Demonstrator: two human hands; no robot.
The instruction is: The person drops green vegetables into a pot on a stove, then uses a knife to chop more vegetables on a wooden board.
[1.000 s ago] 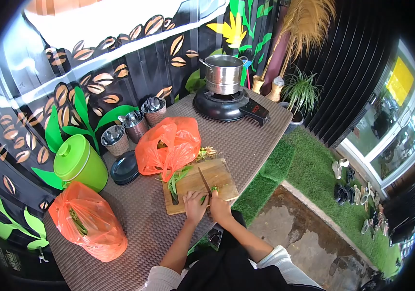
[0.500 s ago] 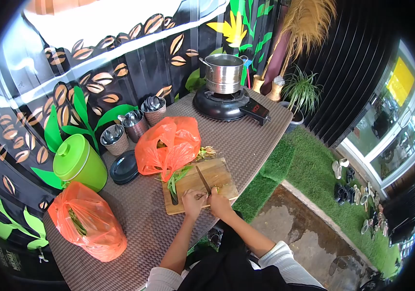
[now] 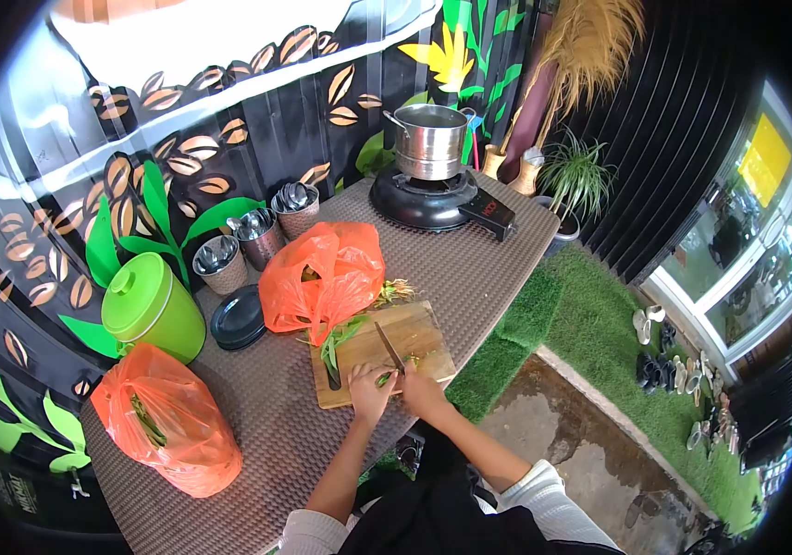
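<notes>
A wooden cutting board lies near the table's front edge. On it, my right hand is closed round the handle of a knife, whose blade points away from me. Just left of the knife, my left hand holds small green stems against the board. Green leaves lie at the board's left side, and small cut green bits are right of the blade. Beyond the board's far edge is a bunch of stems with pale, reddish ends.
One orange bag stands behind the board, another at the left. Farther back are a green lidded container, dark plates, cutlery cups and a steel pot on a black stove.
My left hand has shifted slightly, and green stems now show between its fingers and the knife. My right hand stays on the knife, with almost no movement.
</notes>
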